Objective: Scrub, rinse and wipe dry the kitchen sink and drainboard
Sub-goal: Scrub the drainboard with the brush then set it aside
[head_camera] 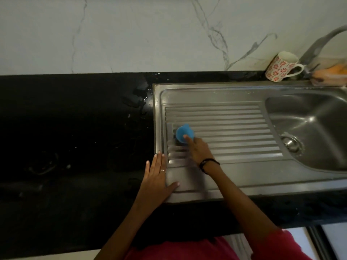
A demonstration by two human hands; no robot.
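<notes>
A stainless steel sink unit lies in a black counter, with a ribbed drainboard [234, 128] on the left and a basin [309, 128] with its drain [291, 143] on the right. My right hand [199, 149] grips a round blue scrubber [183, 133] and holds it against the ribs at the drainboard's left end. My left hand [157, 177] rests flat, fingers straight, on the sink's front left rim, with the thumb lying on the steel.
A white mug [281, 67] with red flowers stands behind the sink at the back right, beside the tap [323, 42] and an orange cloth or sponge [332, 76]. Water drops [139, 98] sit on the black counter [75, 128] left of the sink. A marble wall rises behind.
</notes>
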